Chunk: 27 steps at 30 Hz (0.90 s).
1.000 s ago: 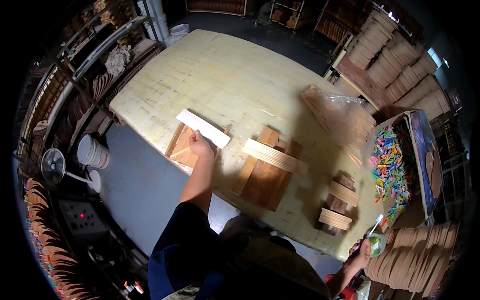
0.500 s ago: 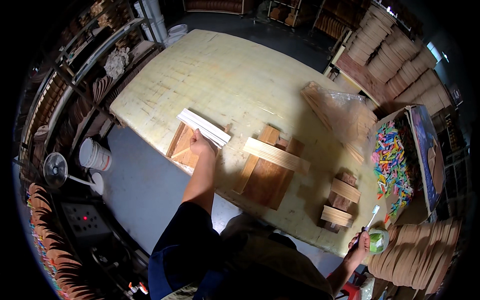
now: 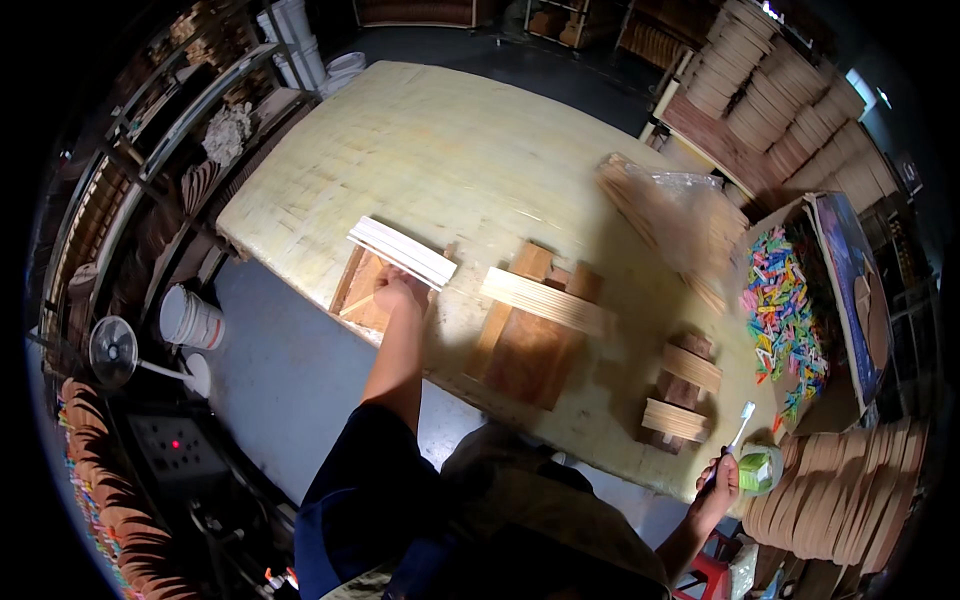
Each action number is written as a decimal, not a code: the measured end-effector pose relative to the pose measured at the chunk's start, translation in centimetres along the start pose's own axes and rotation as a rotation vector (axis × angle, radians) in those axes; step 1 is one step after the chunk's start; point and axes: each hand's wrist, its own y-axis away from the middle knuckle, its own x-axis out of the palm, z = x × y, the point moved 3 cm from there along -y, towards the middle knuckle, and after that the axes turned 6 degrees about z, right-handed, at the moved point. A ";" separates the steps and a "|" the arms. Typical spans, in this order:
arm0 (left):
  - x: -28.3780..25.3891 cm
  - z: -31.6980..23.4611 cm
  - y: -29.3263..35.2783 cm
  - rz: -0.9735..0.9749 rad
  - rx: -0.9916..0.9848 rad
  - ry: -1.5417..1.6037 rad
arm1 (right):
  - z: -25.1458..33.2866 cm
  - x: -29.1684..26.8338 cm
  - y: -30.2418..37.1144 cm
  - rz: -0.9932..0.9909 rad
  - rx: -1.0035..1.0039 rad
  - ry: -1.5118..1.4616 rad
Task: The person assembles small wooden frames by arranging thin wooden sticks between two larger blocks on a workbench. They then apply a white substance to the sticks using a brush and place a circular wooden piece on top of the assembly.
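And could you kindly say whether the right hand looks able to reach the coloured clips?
Probably yes: the coloured clips lie in an open box nearby, though the right hand holds a brush.

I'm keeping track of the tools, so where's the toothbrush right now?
In the head view, the toothbrush is at the lower right, held in the right hand, beside the green-and-clear tub.

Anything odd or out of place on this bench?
One mild oddity: the right hand holds what looks like a toothbrush, an unexpected item beside stacked wood strips. No obvious damage stands out.
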 end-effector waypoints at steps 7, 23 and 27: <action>4.3 -2.6 13.3 0.789 1.224 -0.898 | 0.5 -0.2 1.4 -0.110 0.102 0.016; 13.4 8.4 19.1 2.024 1.269 -1.243 | 2.6 -14.1 7.1 -0.696 0.036 0.086; 12.6 6.5 20.4 1.862 1.168 -1.316 | 3.5 -20.5 3.3 -0.647 0.047 0.659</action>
